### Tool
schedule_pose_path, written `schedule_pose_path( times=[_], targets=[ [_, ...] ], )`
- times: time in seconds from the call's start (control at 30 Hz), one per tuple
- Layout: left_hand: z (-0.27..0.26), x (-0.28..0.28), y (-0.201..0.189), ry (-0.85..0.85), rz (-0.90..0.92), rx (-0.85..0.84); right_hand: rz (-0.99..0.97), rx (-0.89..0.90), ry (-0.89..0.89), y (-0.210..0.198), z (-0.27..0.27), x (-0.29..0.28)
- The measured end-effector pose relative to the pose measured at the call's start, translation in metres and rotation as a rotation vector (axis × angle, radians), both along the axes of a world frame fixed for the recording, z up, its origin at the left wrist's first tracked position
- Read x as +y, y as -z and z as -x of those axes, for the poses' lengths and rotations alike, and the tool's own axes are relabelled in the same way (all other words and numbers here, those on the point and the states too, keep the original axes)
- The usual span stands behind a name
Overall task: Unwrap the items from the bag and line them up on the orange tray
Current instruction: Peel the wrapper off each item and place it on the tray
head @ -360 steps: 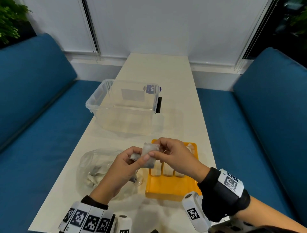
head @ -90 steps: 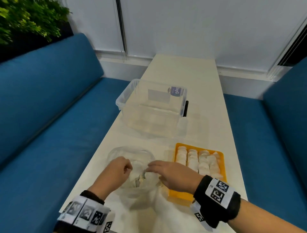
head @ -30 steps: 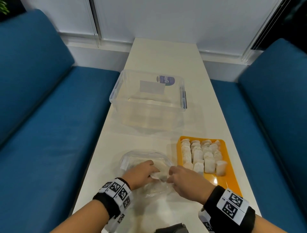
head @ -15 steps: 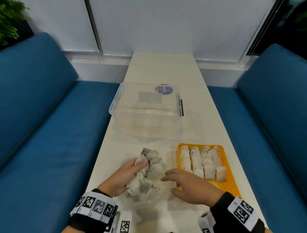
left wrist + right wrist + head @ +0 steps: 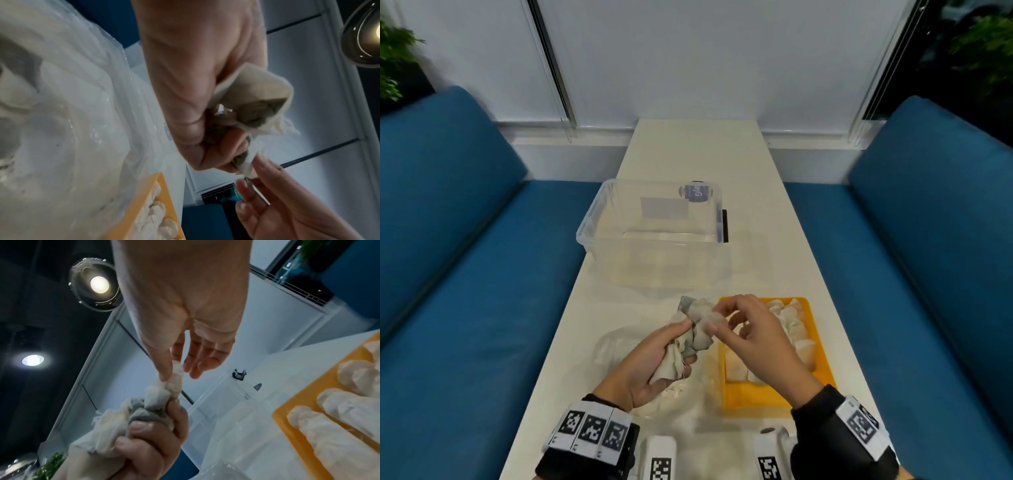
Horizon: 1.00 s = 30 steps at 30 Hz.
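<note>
Head view, left to right. My left hand (image 5: 650, 366) is curled tight round a clump of wrapped sachets (image 5: 693, 329), raised above the table (image 5: 688, 150); loose threads hang from the bunch in the left wrist view. Beneath that hand lies the clear plastic bag (image 5: 613, 346), slumped flat on the table with pale crumbs near its mouth. Whether more items remain inside I cannot tell.

Centre: my right hand (image 5: 753, 335) pinches the top sachet of the clump between thumb and forefinger, the other fingers spread loosely. In the right wrist view the pinch sits on the sachet's upper corner only.

Right: the orange tray (image 5: 760, 397) lies just beside the bag, holding rows of white unwrapped pieces (image 5: 796, 330) at its far end; the near end is bare orange. Behind, well apart, stands an empty clear storage box (image 5: 654, 233).

I judge the step in hand to be separating one sachet from the bunch. Risks from here:
- The corner pinch may tear the thin wrapper instead of freeing the sachet, spilling its contents.
- Tangled threads may drag neighbouring sachets out of the left hand's grip, dropping them onto the table.
- The right wrist hangs over the filled rows; lowering it carelessly could knock the lined pieces askew.
</note>
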<state>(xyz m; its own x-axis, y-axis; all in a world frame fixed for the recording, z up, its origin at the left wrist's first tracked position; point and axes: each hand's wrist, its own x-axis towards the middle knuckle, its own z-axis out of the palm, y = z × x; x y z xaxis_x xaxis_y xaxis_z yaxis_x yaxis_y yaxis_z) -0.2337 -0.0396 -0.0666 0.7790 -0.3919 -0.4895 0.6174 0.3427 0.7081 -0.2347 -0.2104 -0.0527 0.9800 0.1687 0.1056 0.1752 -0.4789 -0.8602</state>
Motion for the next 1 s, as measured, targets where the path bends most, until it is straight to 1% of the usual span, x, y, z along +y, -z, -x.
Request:
schedule_pose_path(
  times=[0.1,0.23,0.3,0.33,0.43,0.5,0.57,0.6,0.67,0.77,0.93,1.0],
  targets=[
    [0.008,-0.010,0.002,-0.051,0.072,0.044,-0.062,0.033,-0.005,0.005,0.002,-0.013],
    [0.019,-0.022,0.005,-0.132,0.104,0.062,-0.294,0.185,-0.090,-0.001,0.003,-0.037],
    [0.023,-0.027,0.009,-0.184,0.109,0.063,-0.286,0.187,-0.085,-0.007,0.001,-0.055],
    [0.025,-0.028,0.011,-0.211,0.111,0.062,-0.234,0.164,-0.066,-0.009,-0.001,-0.066],
    [0.034,-0.030,0.014,-0.306,0.099,0.040,0.014,0.078,0.020,-0.010,-0.010,-0.099],
    [0.041,-0.029,0.016,-0.373,0.088,0.020,0.193,0.111,0.018,-0.004,-0.017,-0.118],
    [0.048,-0.026,0.017,-0.427,0.082,0.010,0.359,0.200,-0.052,0.008,-0.025,-0.131],
    [0.051,-0.025,0.018,-0.446,0.073,0.009,0.411,0.244,-0.099,0.014,-0.028,-0.134],
    [0.056,-0.024,0.019,-0.472,0.051,0.012,0.498,0.301,-0.201,0.023,-0.034,-0.135],
    [0.060,-0.023,0.020,-0.488,0.030,0.020,0.626,0.337,-0.331,0.036,-0.040,-0.128],
    [0.061,-0.016,0.018,-0.456,-0.019,0.009,0.716,0.414,-0.431,0.055,-0.047,-0.117],
    [0.060,-0.015,0.017,-0.438,-0.033,0.000,0.735,0.417,-0.453,0.058,-0.048,-0.114]
  ],
)
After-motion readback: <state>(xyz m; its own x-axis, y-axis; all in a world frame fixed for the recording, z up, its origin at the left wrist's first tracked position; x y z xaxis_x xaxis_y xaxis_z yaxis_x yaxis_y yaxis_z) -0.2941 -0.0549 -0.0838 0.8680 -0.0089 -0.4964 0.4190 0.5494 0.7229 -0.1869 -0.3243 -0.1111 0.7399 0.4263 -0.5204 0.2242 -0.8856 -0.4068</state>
